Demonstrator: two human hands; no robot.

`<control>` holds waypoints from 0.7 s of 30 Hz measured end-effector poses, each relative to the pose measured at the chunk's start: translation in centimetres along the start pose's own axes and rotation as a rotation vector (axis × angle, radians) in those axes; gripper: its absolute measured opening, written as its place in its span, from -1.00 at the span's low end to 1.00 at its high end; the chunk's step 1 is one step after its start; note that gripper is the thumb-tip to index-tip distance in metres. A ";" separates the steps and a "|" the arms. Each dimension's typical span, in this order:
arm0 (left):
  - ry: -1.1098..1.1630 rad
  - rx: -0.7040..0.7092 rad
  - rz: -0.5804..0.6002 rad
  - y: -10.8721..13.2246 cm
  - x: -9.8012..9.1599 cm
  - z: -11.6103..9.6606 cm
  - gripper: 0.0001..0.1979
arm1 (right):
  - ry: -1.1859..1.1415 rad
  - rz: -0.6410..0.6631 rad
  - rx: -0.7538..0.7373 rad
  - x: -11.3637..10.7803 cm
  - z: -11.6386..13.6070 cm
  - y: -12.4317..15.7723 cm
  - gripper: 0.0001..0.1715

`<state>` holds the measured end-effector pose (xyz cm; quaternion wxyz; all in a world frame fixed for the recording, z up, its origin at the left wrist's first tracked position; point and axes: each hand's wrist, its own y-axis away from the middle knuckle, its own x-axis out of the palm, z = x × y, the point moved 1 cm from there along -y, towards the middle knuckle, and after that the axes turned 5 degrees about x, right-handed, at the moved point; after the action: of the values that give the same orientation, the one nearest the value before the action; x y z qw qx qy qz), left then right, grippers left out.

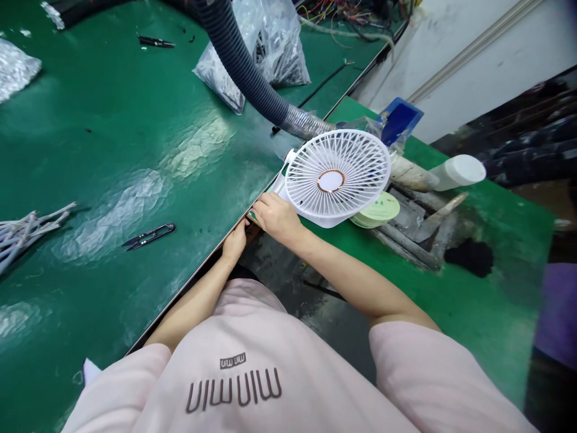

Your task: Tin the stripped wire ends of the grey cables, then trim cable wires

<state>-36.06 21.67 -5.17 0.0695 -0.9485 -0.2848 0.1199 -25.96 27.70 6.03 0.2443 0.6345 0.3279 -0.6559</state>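
At the edge of the green table, my left hand [235, 243] is closed, its fingertips partly hidden against the edge. Just up and to the right, my right hand [278, 218] curls its fingers over the same spot. Something small lies between the two hands, too covered to name. A white fan [337, 175] with a round slatted grille and a copper-coloured ring sits right beside my right hand, its white stem running down behind the fingers. Whether the right hand touches that stem is unclear.
Thread snips [148, 236] lie on the left table [112, 156], near white cables [27, 236]. A ribbed hose [238, 60] hangs above bags of parts [282, 51]. On the right table are a roll of labels [378, 210], a white cup [458, 172] and a soldering stand [410, 225].
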 end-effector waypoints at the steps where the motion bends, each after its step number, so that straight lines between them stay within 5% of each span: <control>1: -0.005 0.014 0.000 0.0 -0.2 -0.1 -0.57 | -0.007 0.007 -0.001 0.0 -0.1 0.0 -0.71; 6: -0.256 0.188 0.145 1.9 -3.4 -1.2 -0.49 | -0.078 0.006 -0.021 -1.3 0.2 0.9 -0.69; 10: -0.391 0.191 0.332 6.4 -7.6 -2.7 -0.41 | -0.184 -0.063 -0.101 -2.9 1.5 3.1 -0.67; 13: -0.285 0.164 0.444 10.4 -10.9 -3.4 -0.46 | -0.244 -0.106 -0.164 -3.9 2.3 4.4 -0.69; 17: 0.036 -0.232 0.519 16.3 -15.9 -3.0 -0.54 | -0.258 -0.147 -0.288 -4.9 3.6 4.5 -0.74; 21: 0.320 -0.529 0.403 22.2 -22.0 -3.2 -0.43 | -0.286 -0.265 -0.553 -6.0 6.8 2.4 -0.79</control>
<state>-41.37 -9.13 -2.39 -0.1593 -0.9775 -0.0991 -0.0964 -28.28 20.49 11.55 0.3633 0.3974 0.5354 -0.6507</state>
